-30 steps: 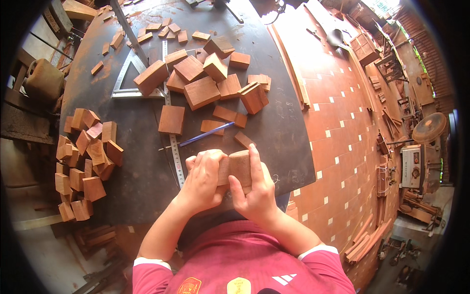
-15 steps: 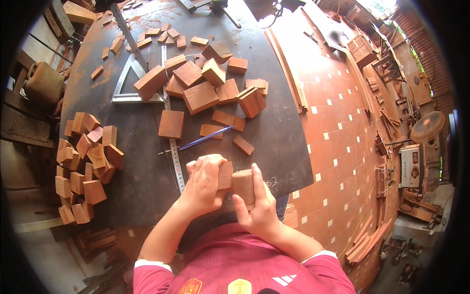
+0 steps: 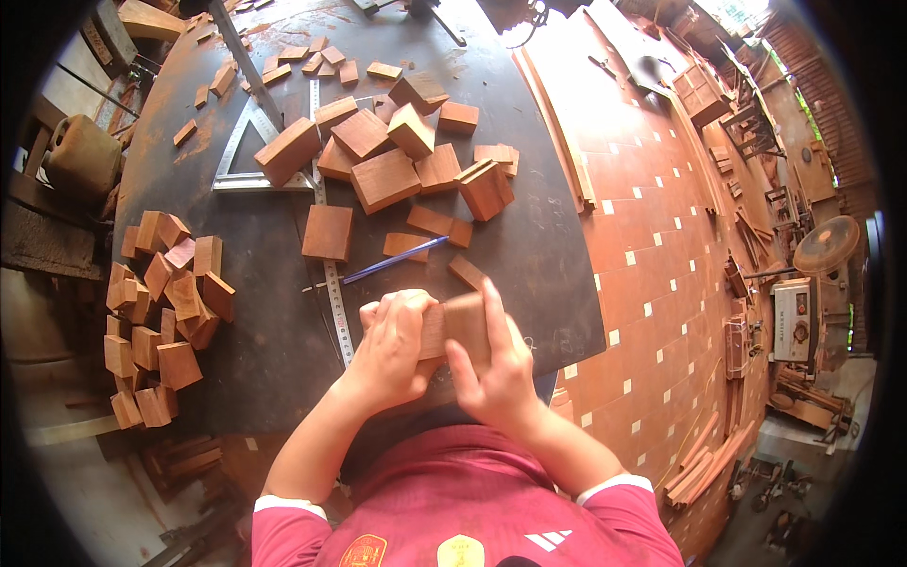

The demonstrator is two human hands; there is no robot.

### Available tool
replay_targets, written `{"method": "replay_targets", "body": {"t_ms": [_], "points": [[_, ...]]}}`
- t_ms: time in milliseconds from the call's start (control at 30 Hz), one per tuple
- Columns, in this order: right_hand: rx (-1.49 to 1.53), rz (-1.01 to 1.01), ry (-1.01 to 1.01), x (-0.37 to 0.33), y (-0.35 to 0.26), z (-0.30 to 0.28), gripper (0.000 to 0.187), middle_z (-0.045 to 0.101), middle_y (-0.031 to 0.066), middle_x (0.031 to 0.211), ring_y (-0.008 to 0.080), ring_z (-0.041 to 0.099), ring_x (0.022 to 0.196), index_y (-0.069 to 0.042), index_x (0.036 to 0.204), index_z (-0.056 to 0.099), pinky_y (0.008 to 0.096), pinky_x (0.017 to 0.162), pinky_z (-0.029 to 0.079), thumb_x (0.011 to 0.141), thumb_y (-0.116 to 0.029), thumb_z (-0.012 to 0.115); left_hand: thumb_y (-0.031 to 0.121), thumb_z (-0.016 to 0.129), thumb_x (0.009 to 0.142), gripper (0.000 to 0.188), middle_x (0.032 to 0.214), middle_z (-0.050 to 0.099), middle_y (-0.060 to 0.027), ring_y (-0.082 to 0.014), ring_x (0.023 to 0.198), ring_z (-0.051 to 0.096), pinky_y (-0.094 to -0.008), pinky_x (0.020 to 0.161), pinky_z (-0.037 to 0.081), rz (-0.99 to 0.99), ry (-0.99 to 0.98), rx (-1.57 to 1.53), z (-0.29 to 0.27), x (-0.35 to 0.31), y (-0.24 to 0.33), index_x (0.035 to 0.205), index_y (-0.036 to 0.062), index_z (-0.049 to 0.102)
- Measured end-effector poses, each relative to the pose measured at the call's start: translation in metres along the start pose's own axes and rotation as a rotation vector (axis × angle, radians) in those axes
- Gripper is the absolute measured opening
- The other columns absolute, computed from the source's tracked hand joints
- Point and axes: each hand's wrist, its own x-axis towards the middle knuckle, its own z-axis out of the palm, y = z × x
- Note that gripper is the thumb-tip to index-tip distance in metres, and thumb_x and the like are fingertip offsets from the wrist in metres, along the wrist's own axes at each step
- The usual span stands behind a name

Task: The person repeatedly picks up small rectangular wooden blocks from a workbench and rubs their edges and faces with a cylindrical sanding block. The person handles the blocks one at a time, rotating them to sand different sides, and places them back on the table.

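Close to my body, at the table's near edge, my left hand (image 3: 391, 342) is closed around a reddish wooden block (image 3: 433, 333). My right hand (image 3: 498, 370) grips a second, paler brown block (image 3: 466, 329) between thumb and fingers. The two blocks meet or nearly meet face to face; their lower parts are hidden by my hands. Just beyond my fingers lie a small wooden piece (image 3: 465, 272) and a blue pen (image 3: 395, 258). A steel ruler (image 3: 336, 307) runs along the table beside my left hand.
A heap of wooden blocks (image 3: 385, 182) covers the middle of the dark table (image 3: 255, 331). More blocks (image 3: 146, 348) are piled at the left edge. A metal set square (image 3: 248, 180) lies behind the ruler. Long wooden strips (image 3: 557, 132) line the right edge, beside a tiled floor (image 3: 642, 312).
The block in my right hand has moved slightly away from my body and turned against the other block. Both hands have risen a little in view, still gripping.
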Motion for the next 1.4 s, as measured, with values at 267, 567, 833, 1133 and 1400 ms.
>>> {"method": "replay_targets", "body": {"t_ms": [267, 567, 833, 1133, 1400], "points": [[-0.014, -0.077, -0.028, -0.027, -0.014, -0.006, 0.083, 0.065, 0.0318, 0.117, 0.0454, 0.069, 0.101, 0.012, 0.16, 0.035, 0.0466, 0.088, 0.059, 0.092, -0.007, 0.078, 0.004, 0.078, 0.068, 0.074, 0.129, 0.059, -0.0171, -0.0384, 0.12, 0.058, -0.0473, 0.103, 0.037, -0.005, -0.014, -0.003, -0.001, 0.001, 0.001, 0.136, 0.0046, 0.048], [-0.054, 0.005, 0.02, -0.009, -0.006, -0.002, 0.084, 0.065, 0.0313, 0.114, 0.0445, 0.07, 0.097, 0.011, 0.161, 0.033, 0.0474, 0.086, 0.059, 0.093, -0.008, 0.077, 0.005, 0.08, 0.071, 0.073, 0.129, 0.059, -0.0157, -0.0373, 0.12, 0.058, -0.0475, 0.103, 0.036, -0.006, 0.024, -0.006, 0.004, 0.001, 0.002, 0.136, 0.0056, 0.049], [-0.043, 0.007, 0.047, -0.002, 0.002, 0.002, 0.084, 0.064, 0.0314, 0.113, 0.044, 0.069, 0.095, 0.009, 0.162, 0.033, 0.0462, 0.085, 0.058, 0.093, -0.007, 0.076, 0.004, 0.082, 0.068, 0.077, 0.129, 0.059, -0.0159, -0.0373, 0.12, 0.058, -0.0471, 0.103, 0.036, -0.002, 0.011, -0.002, 0.005, 0.0, 0.003, 0.137, 0.0053, 0.048], [-0.022, -0.02, 0.025, -0.011, -0.004, -0.003, 0.078, 0.066, 0.0316, 0.111, 0.0446, 0.07, 0.094, 0.013, 0.16, 0.035, 0.0469, 0.085, 0.058, 0.096, -0.01, 0.073, 0.005, 0.081, 0.067, 0.078, 0.13, 0.058, -0.0162, -0.0377, 0.12, 0.056, -0.048, 0.103, 0.036, 0.011, 0.019, 0.02, 0.006, 0.001, 0.002, 0.137, 0.006, 0.048], [-0.03, 0.003, 0.043, -0.031, -0.005, -0.003, 0.079, 0.066, 0.0303, 0.112, 0.0438, 0.069, 0.095, 0.011, 0.16, 0.036, 0.0464, 0.087, 0.058, 0.095, -0.009, 0.074, 0.004, 0.08, 0.068, 0.076, 0.13, 0.057, -0.0165, -0.0381, 0.119, 0.056, -0.0484, 0.101, 0.037, -0.006, 0.023, 0.024, 0.007, -0.001, 0.005, 0.137, 0.0053, 0.048]]}}
